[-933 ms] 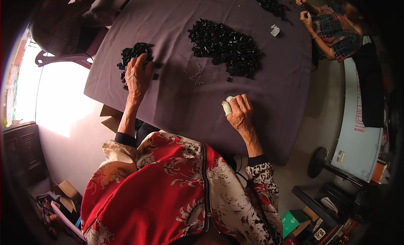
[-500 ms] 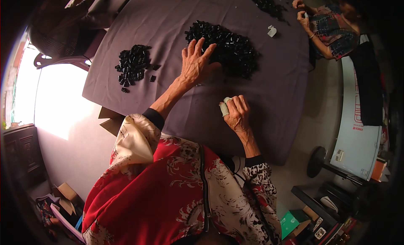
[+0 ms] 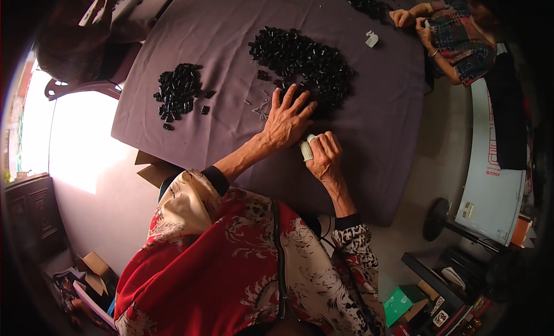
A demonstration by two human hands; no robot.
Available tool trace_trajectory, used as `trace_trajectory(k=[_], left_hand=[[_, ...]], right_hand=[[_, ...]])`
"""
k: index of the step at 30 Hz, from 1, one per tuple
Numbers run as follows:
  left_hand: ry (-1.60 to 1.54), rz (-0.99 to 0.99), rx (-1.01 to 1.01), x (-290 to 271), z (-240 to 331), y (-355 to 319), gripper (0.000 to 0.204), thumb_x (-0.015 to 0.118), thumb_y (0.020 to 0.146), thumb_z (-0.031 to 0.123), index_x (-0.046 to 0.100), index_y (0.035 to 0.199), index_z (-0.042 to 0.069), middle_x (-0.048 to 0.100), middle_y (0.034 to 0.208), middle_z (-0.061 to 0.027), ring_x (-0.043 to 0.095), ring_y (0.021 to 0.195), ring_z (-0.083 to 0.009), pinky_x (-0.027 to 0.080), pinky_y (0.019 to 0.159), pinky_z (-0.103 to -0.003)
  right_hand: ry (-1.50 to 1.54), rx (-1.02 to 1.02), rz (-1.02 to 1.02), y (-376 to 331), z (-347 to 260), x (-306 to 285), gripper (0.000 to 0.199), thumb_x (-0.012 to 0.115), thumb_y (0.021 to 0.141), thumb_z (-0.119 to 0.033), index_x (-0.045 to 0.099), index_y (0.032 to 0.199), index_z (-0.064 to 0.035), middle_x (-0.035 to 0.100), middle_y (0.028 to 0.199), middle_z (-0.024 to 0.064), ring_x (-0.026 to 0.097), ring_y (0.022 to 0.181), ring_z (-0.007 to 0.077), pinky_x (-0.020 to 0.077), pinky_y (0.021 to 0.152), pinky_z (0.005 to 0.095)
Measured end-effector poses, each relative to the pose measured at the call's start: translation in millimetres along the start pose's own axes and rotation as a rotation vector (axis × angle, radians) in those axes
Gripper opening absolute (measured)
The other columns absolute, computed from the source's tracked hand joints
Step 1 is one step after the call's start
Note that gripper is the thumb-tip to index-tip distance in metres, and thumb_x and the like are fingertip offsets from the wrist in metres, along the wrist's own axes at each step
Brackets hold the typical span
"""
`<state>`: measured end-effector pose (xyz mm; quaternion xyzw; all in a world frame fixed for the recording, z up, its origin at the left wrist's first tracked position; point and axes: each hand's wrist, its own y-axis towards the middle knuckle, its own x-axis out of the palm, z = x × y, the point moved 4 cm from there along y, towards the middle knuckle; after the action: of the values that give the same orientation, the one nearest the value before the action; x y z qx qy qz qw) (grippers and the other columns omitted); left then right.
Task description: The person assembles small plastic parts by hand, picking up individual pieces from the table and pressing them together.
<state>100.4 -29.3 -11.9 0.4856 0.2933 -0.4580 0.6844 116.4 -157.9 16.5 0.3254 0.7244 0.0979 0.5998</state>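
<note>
The left hand (image 3: pixel 285 124) lies palm down with its fingers spread apart, fingertips at the near edge of the large heap of black pieces (image 3: pixel 314 64). Just to its right, the right hand (image 3: pixel 326 157) is curled, with pale ribbed wraps (image 3: pixel 307 150) about its digits; whether it clamps anything cannot be told. Thin pins (image 3: pixel 257 112) lie left of the left fingers, and a smaller heap of black pieces (image 3: pixel 178 92) farther left.

A creased mauve cloth (image 3: pixel 369 180) covers the table. Toward its far right sit a small white object (image 3: pixel 371 39) and another dark heap (image 3: pixel 363 4), beside a co-worker's hands (image 3: pixel 402 18). Bright light floods the pale floor (image 3: pixel 92 140) on the left, beyond a dark panelled door (image 3: pixel 36 206); a green box (image 3: pixel 398 306) stands near right.
</note>
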Motion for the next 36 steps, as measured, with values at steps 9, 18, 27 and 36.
trace_trajectory(k=[9, 18, 27, 36], left_hand=[[-0.100, -0.023, 0.051, -11, 12, -33, 0.040, 0.060, 0.080, 0.023, 0.054, 0.118, 0.012, 0.042, 0.133, -0.0111, 0.029, 0.130, -0.0327, 0.020, 0.103, -0.057], [-0.081, -0.020, 0.048, -12, -6, -19, 0.044, 0.063, 0.078, 0.022, 0.053, 0.119, 0.011, 0.042, 0.133, -0.0116, 0.032, 0.128, -0.0325, 0.022, 0.102, -0.055], [-0.133, -0.016, 0.074, -28, 4, -37, 0.046, 0.065, 0.076, 0.018, 0.052, 0.119, 0.008, 0.041, 0.133, -0.0147, 0.034, 0.126, -0.0327, 0.026, 0.103, -0.050], [-0.203, -0.013, 0.179, -30, 24, -63, 0.029, 0.066, 0.072, 0.016, 0.059, 0.097, 0.005, 0.053, 0.116, -0.0140, 0.041, 0.121, -0.0323, 0.026, 0.103, -0.052]], right_hand=[[0.053, 0.173, 0.071, -4, 11, -2, 0.012, 0.057, 0.067, 0.001, 0.050, 0.077, 0.0023, 0.050, 0.078, 0.0148, 0.049, 0.072, 0.0313, 0.0434, 0.065, 0.0401], [-0.015, 0.164, 0.004, -5, 10, 1, 0.032, 0.056, 0.056, 0.002, 0.054, 0.088, 0.0044, 0.053, 0.097, 0.0162, 0.051, 0.094, 0.0335, 0.0408, 0.082, 0.0437], [0.032, 0.248, 0.049, -7, 15, 1, 0.030, 0.052, 0.059, 0.005, 0.055, 0.089, 0.0033, 0.053, 0.100, 0.0156, 0.050, 0.100, 0.0336, 0.0389, 0.086, 0.0440], [0.015, 0.323, 0.094, -5, 19, -3, 0.029, 0.051, 0.064, 0.006, 0.058, 0.092, 0.0025, 0.057, 0.096, 0.0145, 0.053, 0.096, 0.0322, 0.0411, 0.087, 0.0408]])
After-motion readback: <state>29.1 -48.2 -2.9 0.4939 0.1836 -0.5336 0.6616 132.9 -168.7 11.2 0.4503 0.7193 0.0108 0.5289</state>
